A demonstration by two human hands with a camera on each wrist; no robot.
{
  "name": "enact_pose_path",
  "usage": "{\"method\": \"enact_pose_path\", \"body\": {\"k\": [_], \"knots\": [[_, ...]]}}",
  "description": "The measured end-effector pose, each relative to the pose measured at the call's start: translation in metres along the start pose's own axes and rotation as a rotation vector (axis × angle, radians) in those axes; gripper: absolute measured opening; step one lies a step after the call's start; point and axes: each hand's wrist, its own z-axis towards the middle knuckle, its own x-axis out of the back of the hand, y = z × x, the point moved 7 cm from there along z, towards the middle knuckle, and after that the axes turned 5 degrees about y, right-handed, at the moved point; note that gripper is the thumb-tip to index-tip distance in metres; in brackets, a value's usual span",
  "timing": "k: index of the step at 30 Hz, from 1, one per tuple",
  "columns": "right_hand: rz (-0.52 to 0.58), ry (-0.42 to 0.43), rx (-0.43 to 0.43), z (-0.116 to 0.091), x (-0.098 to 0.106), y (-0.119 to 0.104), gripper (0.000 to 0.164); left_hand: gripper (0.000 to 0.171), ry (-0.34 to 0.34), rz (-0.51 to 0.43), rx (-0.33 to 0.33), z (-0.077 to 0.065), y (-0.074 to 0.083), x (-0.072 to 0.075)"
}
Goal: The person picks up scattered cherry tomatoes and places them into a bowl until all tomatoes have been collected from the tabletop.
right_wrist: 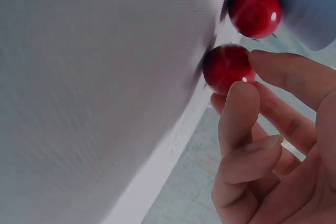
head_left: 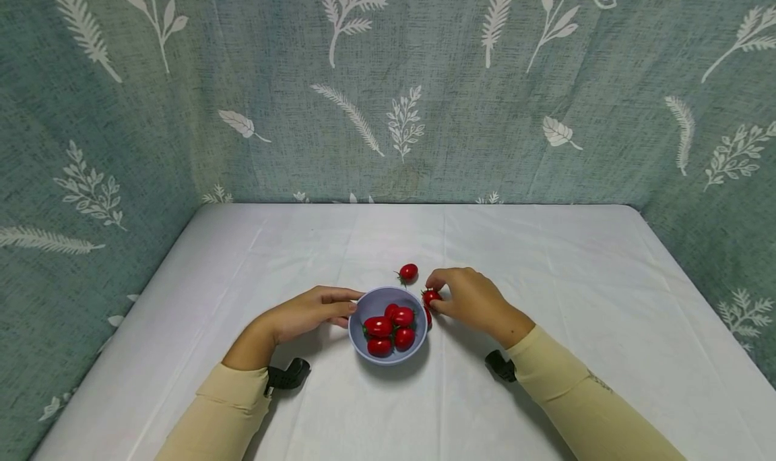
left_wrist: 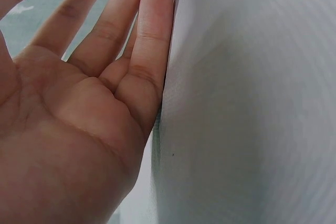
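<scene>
A lavender bowl with several red cherry tomatoes in it stands on the white cloth. My left hand touches the bowl's left side with thumb and fingertips, its fingers fairly straight in the left wrist view. Just right of the bowl, my right hand pinches a cherry tomato between thumb and finger, low over the cloth. Another cherry tomato lies between that one and the bowl's wall, partly hidden in the head view. A third loose cherry tomato lies beyond the bowl's far rim.
White cloth covers the table. A green curtain with white leaf prints hangs along the back and both sides. Each wrist carries a small black camera mount near the beige sleeve.
</scene>
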Motion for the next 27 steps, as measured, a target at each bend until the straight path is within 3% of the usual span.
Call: {"method": "enact_pose_path", "body": {"k": [19, 27], "knots": [[0.028, -0.01, -0.046, -0.002, 0.004, 0.005, 0.022, 0.054, 0.002, 0.0, -0.003, 0.0, 0.0, 0.0], [0.0, 0.051, 0.015, -0.008, 0.017, -0.008, 0.025, 0.054, 0.006, 0.002, -0.006, 0.0, 0.0, 0.0]]}}
